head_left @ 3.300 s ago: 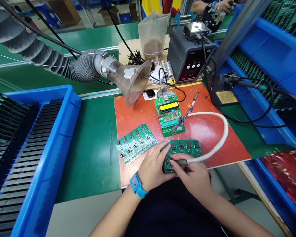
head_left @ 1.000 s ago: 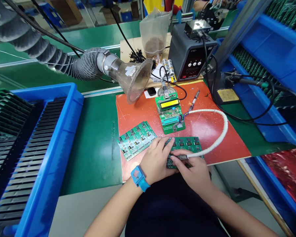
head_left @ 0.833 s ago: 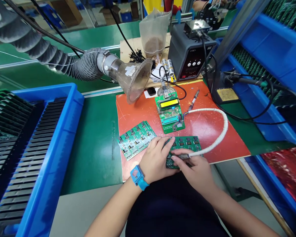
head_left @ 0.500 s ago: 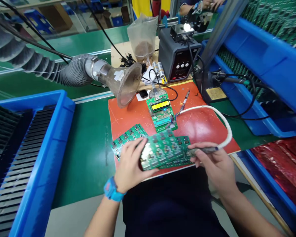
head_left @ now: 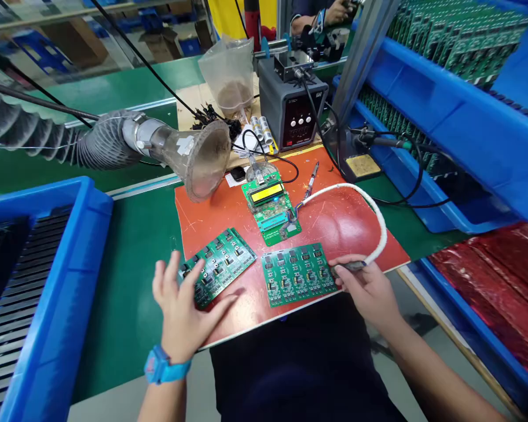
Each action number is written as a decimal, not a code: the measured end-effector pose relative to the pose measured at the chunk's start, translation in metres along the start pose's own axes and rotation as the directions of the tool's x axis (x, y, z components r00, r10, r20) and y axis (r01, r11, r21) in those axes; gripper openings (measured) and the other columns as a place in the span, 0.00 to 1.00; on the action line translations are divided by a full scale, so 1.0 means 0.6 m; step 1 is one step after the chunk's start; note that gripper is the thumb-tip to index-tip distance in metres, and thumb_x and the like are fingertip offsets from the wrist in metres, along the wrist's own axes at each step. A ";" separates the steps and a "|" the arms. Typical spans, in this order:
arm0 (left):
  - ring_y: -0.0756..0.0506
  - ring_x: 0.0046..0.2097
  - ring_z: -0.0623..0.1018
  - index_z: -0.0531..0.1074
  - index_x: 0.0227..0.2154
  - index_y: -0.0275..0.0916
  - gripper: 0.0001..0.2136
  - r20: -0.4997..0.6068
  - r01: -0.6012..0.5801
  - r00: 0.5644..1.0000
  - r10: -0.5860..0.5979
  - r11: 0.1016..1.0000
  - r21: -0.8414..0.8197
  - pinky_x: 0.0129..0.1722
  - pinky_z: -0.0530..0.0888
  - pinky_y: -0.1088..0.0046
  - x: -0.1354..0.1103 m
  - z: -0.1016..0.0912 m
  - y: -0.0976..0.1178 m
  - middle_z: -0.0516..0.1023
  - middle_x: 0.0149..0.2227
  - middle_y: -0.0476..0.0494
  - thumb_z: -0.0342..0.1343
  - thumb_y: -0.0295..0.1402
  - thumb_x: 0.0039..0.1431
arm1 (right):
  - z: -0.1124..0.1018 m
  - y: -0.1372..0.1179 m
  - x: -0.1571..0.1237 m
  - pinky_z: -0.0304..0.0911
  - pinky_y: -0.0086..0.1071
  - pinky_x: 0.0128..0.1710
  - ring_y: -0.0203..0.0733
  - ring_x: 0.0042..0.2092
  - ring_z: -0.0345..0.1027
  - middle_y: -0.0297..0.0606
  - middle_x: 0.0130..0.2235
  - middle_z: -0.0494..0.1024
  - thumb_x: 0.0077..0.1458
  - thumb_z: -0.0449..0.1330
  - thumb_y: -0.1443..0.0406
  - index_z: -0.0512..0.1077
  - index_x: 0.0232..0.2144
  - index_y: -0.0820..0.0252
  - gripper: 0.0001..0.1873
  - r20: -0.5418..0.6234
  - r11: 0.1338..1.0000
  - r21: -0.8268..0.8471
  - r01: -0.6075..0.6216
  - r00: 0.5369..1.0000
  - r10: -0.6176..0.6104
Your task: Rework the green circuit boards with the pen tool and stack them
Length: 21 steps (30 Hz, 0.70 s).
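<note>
PCB panel [head_left: 298,274] just beside R hand [head_left: 365,293], pinching white-sleeved cable [head_left: 376,225]; L hand [head_left: 180,299] spread wide, empty, by 2nd PCB panel [head_left: 217,266].

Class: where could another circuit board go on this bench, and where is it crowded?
Bare orange mat lies inside the curved white cable, right of the test board. Bare green bench lies between the blue tray and the mat. Crowded around the soldering station and funnel.

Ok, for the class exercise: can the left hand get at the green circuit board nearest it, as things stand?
Probably yes. The left hand is open, empty and right at the edge of the circuit board, with nothing between them; the board lies flat on the orange mat.
</note>
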<state>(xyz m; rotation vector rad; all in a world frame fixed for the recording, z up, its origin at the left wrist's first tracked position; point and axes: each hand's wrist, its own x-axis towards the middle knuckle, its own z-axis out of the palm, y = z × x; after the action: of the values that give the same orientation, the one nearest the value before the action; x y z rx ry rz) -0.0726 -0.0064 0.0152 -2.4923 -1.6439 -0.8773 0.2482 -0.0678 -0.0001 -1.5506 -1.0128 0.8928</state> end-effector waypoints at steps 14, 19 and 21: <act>0.37 0.62 0.67 0.58 0.61 0.37 0.29 0.306 -0.198 0.896 0.322 0.906 -0.373 0.57 0.72 0.55 -0.006 0.069 0.081 0.65 0.62 0.32 0.57 0.43 0.61 | -0.001 0.007 0.000 0.71 0.33 0.34 0.41 0.35 0.74 0.39 0.38 0.78 0.60 0.59 0.60 0.70 0.40 0.56 0.07 0.089 0.938 -0.317 0.144 0.989 -0.121; 0.37 0.62 0.67 0.59 0.61 0.37 0.30 0.295 -0.180 0.903 0.314 0.897 -0.404 0.58 0.72 0.55 -0.008 0.069 0.082 0.66 0.61 0.32 0.59 0.42 0.59 | -0.002 0.010 0.004 0.71 0.31 0.33 0.41 0.35 0.75 0.39 0.36 0.79 0.60 0.59 0.61 0.70 0.36 0.56 0.06 0.084 0.924 -0.329 0.197 0.980 -0.179; 0.37 0.62 0.68 0.59 0.61 0.37 0.30 0.288 -0.168 0.907 0.307 0.891 -0.421 0.58 0.72 0.55 -0.007 0.069 0.081 0.67 0.61 0.32 0.60 0.42 0.58 | -0.004 0.010 0.004 0.71 0.31 0.33 0.41 0.35 0.75 0.39 0.36 0.79 0.60 0.59 0.60 0.70 0.36 0.56 0.06 0.081 0.927 -0.327 0.185 0.983 -0.168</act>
<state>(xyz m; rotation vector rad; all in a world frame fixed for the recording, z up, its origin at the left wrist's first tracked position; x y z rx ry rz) -0.0139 -0.0182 -0.0084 -3.2023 -1.2773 -0.8366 0.2523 -0.0674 -0.0057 -1.6876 -1.3735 0.6613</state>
